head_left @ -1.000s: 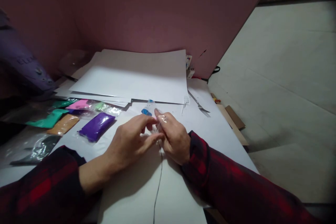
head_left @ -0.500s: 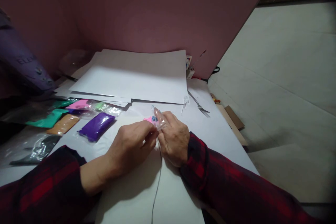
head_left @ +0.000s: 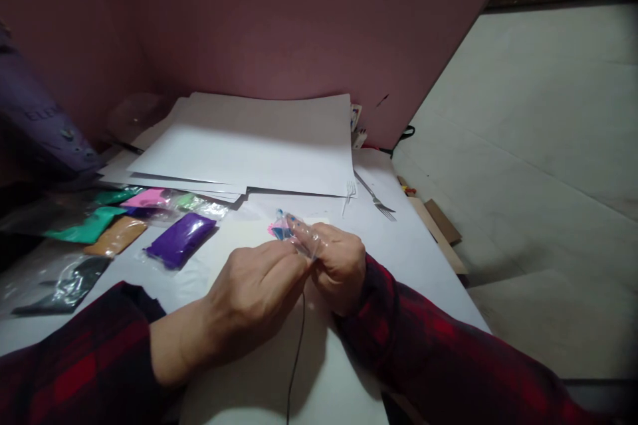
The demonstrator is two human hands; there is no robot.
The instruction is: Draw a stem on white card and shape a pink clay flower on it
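Both my hands meet over the white sheet (head_left: pixel 349 319). My right hand (head_left: pixel 339 265) pinches a small clear packet (head_left: pixel 294 231) with pink and blue bits, my left hand (head_left: pixel 254 285) pinches its near end. A thin black cord (head_left: pixel 296 358) hangs below my grip. Purple packet (head_left: pixel 180 239) lies left, forks (head_left: pixel 376 199) just beyond right.

Dim room: dusky pink wall (head_left: pixel 279 20), pale floor (head_left: pixel 538 146).

The person wears a shirt with long sleeves in dark red and black checks. The left sleeve (head_left: pixel 74 358) and the right sleeve (head_left: pixel 448 358) both reach the wrists. Both hands are bare.
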